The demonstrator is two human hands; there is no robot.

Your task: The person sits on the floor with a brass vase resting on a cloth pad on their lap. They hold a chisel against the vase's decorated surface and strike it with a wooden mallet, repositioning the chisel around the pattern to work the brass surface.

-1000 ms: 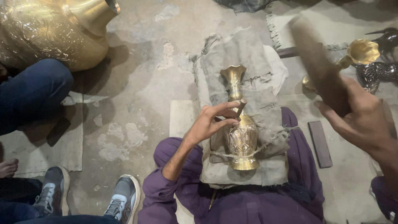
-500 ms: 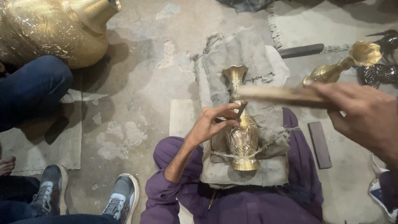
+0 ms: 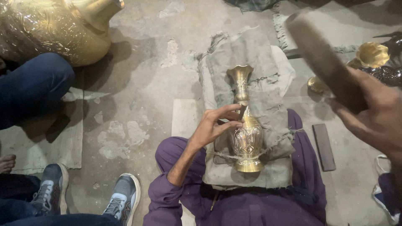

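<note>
Here, a brass vase [image 3: 246,125] is lying on a grey cloth pad [image 3: 255,67] spread over the person's lap, its fluted mouth pointing away and its foot toward the body. The left hand [image 3: 215,125] is holding a thin dark tool, probably a punch, against the vase's neck, with the fingers pinched around it. The right hand [image 3: 374,117] is raised at the right, its grip closed around a dark wooden mallet [image 3: 324,62], blurred and well above the vase. The belly is already showing an engraved pattern, while the neck is looking plainer, so the work there appears unfinished. A dark flat bar [image 3: 323,146] is lying on the floor just beside the purple-clad leg. More brass pieces [image 3: 370,54] are sitting at the right, a large brass pot [image 3: 50,29] at the upper left, and another person's blue-trousered leg [image 3: 33,83] and grey shoes [image 3: 52,190] are resting well apart on the left; nothing is blocking the vase.
</note>
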